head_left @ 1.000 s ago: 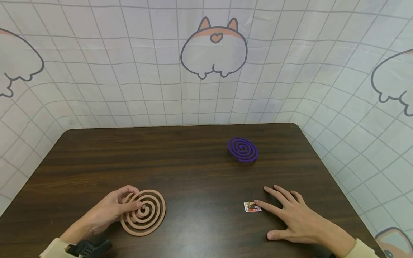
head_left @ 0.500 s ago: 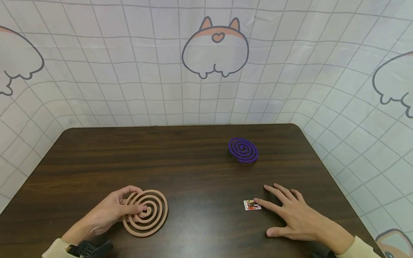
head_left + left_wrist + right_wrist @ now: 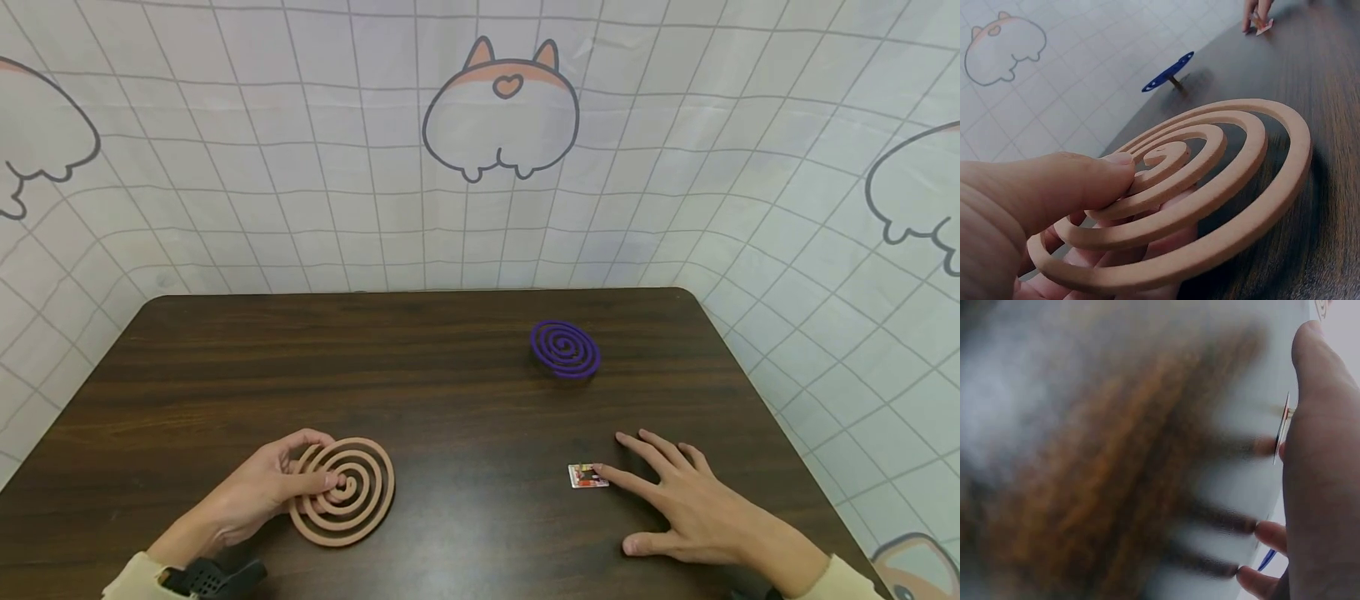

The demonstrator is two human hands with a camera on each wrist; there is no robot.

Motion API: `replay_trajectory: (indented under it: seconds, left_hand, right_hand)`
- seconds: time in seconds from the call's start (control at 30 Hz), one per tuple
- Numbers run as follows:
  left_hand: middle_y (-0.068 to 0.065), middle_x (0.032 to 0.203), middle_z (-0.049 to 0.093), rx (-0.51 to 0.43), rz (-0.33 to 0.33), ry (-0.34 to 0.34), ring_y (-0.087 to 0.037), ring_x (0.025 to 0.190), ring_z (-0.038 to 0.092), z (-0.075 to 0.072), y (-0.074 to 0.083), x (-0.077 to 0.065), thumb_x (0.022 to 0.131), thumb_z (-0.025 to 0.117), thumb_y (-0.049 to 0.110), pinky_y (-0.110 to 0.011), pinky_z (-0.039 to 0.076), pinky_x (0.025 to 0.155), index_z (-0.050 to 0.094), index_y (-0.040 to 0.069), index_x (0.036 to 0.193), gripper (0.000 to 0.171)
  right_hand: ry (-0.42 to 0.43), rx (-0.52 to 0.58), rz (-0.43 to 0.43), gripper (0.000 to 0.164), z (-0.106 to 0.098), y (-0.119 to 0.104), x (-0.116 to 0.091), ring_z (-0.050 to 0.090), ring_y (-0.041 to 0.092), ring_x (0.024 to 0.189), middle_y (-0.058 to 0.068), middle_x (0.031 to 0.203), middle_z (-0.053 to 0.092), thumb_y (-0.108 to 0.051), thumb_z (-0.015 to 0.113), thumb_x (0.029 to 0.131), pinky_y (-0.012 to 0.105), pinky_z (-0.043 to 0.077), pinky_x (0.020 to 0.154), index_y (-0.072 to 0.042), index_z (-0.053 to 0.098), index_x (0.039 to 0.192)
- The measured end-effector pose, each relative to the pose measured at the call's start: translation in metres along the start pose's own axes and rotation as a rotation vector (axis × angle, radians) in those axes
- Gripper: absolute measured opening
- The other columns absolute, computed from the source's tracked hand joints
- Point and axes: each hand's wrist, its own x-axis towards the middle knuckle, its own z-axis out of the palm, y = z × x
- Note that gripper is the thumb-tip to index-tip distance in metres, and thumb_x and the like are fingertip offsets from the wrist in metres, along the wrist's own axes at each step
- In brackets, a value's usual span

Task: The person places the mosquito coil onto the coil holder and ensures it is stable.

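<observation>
My left hand (image 3: 262,485) pinches a tan mosquito coil (image 3: 1291,156), thumb on top and fingers underneath, tilted over the front left of the table. Farther back, a purple mosquito coil (image 3: 566,349) rests raised and slanted on a small stand (image 3: 1176,84). At the front right, my right hand (image 3: 690,508) is spread with its fingers apart. Its index fingertip touches the right edge of a small printed card (image 3: 583,476), which lies on the table. In the right wrist view the card (image 3: 1282,428) appears edge-on beside the fingers.
The dark wood-grain table (image 3: 337,358) has rounded far corners. A white grid-patterned curtain (image 3: 300,150) with cartoon animal prints hangs behind it and along both sides. My left wrist wears a black device (image 3: 213,577).
My left hand and the tan coil have shifted slightly to the right. My right hand stays almost still, its index finger still at the card.
</observation>
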Motion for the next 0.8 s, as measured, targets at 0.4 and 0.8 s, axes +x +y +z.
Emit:
replay_trajectory:
  seconds: [0.4, 0.8]
  left_hand:
    - [-0.006, 0.097, 0.08, -0.036, -0.002, 0.003, -0.014, 0.075, 0.076, 0.004, 0.003, 0.006, 0.1, 0.068, 0.014, -0.033, 0.065, 0.07, 0.037, 0.006, 0.14, 0.051]
    - [-0.002, 0.096, 0.078, -0.003, -0.006, 0.05, -0.011, 0.072, 0.073, 0.014, 0.01, 0.015, 0.099, 0.071, 0.018, -0.029, 0.064, 0.071, 0.036, 0.005, 0.144, 0.058]
  right_hand:
    - [-0.007, -0.012, 0.001, 0.086, -0.002, 0.003, 0.001, 0.043, 0.045, 0.142, 0.011, 0.161, 0.04, -0.076, 0.068, 0.082, 0.075, 0.047, 0.092, -0.043, 0.041, 0.157]
    - [-0.008, -0.011, -0.001, 0.085, -0.004, 0.009, 0.004, 0.041, 0.042, 0.143, 0.012, 0.16, 0.042, -0.075, 0.068, 0.083, 0.074, 0.046, 0.094, -0.044, 0.041, 0.156]
